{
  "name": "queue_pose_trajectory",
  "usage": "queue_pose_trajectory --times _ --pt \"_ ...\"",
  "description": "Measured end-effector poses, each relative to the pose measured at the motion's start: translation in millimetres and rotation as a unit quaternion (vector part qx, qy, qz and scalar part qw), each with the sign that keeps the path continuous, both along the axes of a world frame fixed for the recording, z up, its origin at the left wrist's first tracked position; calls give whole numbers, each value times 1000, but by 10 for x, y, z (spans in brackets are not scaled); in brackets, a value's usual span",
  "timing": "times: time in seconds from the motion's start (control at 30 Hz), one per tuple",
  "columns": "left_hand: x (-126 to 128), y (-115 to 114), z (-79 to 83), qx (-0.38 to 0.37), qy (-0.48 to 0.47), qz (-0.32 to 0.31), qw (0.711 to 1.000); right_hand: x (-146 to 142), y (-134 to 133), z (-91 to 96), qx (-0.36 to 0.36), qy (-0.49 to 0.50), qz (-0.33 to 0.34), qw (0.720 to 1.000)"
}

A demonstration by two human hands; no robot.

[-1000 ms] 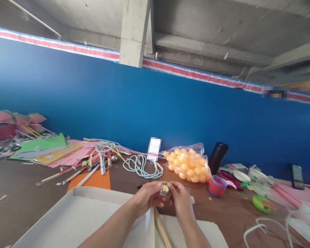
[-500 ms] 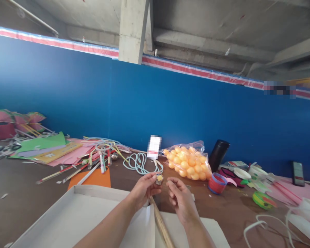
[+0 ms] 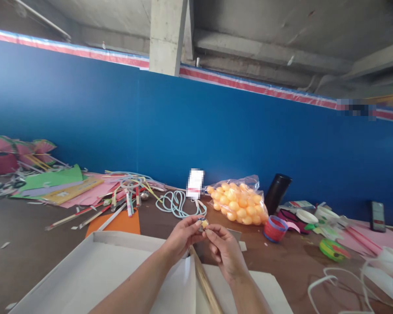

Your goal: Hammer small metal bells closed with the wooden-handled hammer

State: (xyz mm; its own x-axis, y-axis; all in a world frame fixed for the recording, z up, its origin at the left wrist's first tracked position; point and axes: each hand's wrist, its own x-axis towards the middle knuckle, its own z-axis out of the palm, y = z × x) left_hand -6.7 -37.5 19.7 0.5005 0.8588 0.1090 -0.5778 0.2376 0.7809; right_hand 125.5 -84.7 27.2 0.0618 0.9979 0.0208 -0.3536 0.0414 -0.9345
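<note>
- The clear bag (image 3: pixel 253 183) is showing pale orange balls (image 3: pixel 234 205).
- Front-left of the bag, a small held piece (image 3: pixel 203 224) is glinting silver and yellow.
- Left of it, a coiled cord (image 3: pixel 169 210) is showing pale blue.
- Right of it, a cup (image 3: pixel 275 230) is pairing red with purplish blue.
- Behind it, a plain blue panel (image 3: pixel 216 131) is carrying a red-white-and-blue striped strip (image 3: pixel 249 88).

Fingers (image 3: pixel 193 227) partly hide the shiny piece (image 3: pixel 204 224) (too small to identify); a white tray (image 3: pixel 124 259) is cropped below.
</note>
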Motion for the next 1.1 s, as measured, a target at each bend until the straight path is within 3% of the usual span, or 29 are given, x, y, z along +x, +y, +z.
queue_pose_trajectory --times 0.4,1.1 --pt "14 -16 15 14 35 35 999 2 25 15 -41 10 -24 999" --pt "10 -35 46 5 31 33 999 9 21 5 -26 31 -2 999"
